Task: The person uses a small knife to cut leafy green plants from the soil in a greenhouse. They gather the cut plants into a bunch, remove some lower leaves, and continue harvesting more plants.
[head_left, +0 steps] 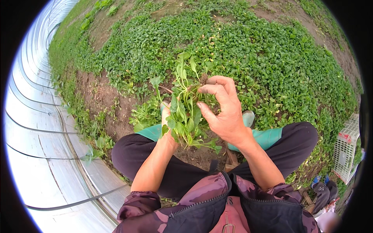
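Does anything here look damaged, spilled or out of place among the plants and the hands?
Nothing stands out. The left hand grips a bunch of green leafy plants, the right hand pinches its stems, and the bed of low green leaves looks healthy. The white plastic crate tilts, probably only from lens bending.

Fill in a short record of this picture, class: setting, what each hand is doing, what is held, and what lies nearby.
Setting: bed of low green leafy plants beside a curved clear plastic tunnel wall
Left hand: grips the bunch of green leafy stems from below
Right hand: fingers pinch at the top of the bunch
Posture: person squats, in black trousers and green rubber boots
Nearby: white plastic lattice crate at the right
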Available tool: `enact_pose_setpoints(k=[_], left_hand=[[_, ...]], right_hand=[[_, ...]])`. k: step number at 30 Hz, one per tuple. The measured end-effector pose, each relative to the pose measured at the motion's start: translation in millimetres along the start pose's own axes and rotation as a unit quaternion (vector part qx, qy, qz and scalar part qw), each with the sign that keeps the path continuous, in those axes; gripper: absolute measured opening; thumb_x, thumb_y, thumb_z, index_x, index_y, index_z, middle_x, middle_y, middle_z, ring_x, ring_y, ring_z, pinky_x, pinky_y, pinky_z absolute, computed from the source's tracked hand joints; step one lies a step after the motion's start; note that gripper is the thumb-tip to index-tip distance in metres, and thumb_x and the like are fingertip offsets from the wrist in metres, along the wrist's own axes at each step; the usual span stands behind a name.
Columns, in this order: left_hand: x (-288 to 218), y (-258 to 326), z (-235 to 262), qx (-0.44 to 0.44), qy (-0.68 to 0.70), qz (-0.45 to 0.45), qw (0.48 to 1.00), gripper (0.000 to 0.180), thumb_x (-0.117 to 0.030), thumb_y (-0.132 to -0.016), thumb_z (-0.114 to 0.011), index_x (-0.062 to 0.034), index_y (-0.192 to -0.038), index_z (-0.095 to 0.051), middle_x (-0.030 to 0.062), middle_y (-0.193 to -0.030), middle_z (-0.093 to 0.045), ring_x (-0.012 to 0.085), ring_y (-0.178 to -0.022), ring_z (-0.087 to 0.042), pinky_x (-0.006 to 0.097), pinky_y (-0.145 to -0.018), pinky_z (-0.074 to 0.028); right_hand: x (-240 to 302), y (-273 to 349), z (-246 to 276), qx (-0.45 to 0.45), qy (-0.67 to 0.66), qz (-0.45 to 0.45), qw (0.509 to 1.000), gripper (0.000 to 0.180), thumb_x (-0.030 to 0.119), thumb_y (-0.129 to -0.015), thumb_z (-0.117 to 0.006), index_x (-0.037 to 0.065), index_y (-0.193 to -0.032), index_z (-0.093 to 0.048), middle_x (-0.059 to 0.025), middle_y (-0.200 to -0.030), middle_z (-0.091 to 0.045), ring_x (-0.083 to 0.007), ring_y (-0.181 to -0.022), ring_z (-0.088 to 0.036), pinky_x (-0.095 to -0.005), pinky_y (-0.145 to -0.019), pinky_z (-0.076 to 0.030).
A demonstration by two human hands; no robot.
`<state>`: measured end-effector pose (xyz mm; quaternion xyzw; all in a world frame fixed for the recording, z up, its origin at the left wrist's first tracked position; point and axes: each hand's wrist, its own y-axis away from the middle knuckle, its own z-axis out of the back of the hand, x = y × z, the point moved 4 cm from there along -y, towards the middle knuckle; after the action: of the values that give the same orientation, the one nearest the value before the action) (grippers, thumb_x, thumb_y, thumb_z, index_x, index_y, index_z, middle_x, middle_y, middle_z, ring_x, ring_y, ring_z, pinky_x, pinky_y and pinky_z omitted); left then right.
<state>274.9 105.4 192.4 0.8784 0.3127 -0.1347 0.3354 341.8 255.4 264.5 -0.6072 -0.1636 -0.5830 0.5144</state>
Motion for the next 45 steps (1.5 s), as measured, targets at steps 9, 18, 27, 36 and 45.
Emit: enact_pose_setpoints(k=[9, 18, 27, 36, 45], left_hand=[[2.5, 5.6, -3.7, -0.031, -0.025, 0.012, 0.999, 0.045, -0.027, -0.107, -0.031, -0.0018, -0.136, -0.055, 0.0130, -0.122, -0.066, 0.0249, -0.106, -0.067, 0.040, -0.092, -0.058], [-0.9, -7.1, 8.2, -0.063, 0.005, 0.030, 0.998, 0.036, -0.028, -0.102, -0.045, -0.0033, -0.119, -0.065, 0.0096, -0.105, -0.071, 0.0234, -0.089, -0.069, 0.039, -0.079, -0.060], [-6.8, -0.1, -0.3, -0.030, 0.006, 0.032, 0.999, 0.047, -0.042, -0.100, -0.045, -0.0029, -0.118, -0.064, 0.0122, -0.105, -0.071, 0.0249, -0.090, -0.069, 0.039, -0.082, -0.059], [-7.8, -14.4, 43.8, -0.070, -0.107, -0.045, 0.991, 0.048, -0.045, -0.101, -0.050, -0.0021, -0.118, -0.064, 0.0138, -0.109, -0.070, 0.0253, -0.098, -0.068, 0.042, -0.090, -0.057], [-2.6, -5.0, 16.4, -0.017, -0.097, -0.044, 0.994, 0.037, -0.039, -0.097, -0.063, -0.0071, -0.116, -0.064, 0.0058, -0.102, -0.070, 0.0170, -0.084, -0.068, 0.035, -0.076, -0.059]], right_hand=[[-9.5, 0.1, -1.1, 0.012, 0.032, -0.041, 0.999, 0.020, 0.006, -0.081, -0.073, 0.004, -0.099, -0.065, -0.0111, -0.100, -0.054, -0.0259, -0.090, -0.060, -0.0366, -0.077, -0.050], [-24.6, 0.9, 4.3, 0.024, -0.358, -0.209, 0.910, 0.005, 0.007, -0.089, -0.052, 0.002, -0.088, -0.053, -0.0020, -0.092, -0.052, -0.0107, -0.081, -0.046, -0.0276, -0.075, -0.040], [-11.7, 11.4, 23.6, 0.088, -0.134, -0.120, 0.980, 0.009, 0.004, -0.084, -0.064, 0.002, -0.092, -0.061, -0.0077, -0.086, -0.061, -0.0183, -0.077, -0.057, -0.0327, -0.073, -0.047], [0.3, 10.0, 0.6, 0.020, -0.035, -0.053, 0.998, 0.009, 0.002, -0.081, -0.070, 0.001, -0.085, -0.062, -0.0077, -0.078, -0.059, -0.0194, -0.064, -0.058, -0.0323, -0.060, -0.048], [-4.0, 16.9, 7.2, 0.110, -0.402, -0.264, 0.870, 0.014, 0.009, -0.086, -0.053, 0.003, -0.074, -0.049, 0.0042, -0.069, -0.045, -0.0058, -0.064, -0.041, -0.0256, -0.058, -0.035]])
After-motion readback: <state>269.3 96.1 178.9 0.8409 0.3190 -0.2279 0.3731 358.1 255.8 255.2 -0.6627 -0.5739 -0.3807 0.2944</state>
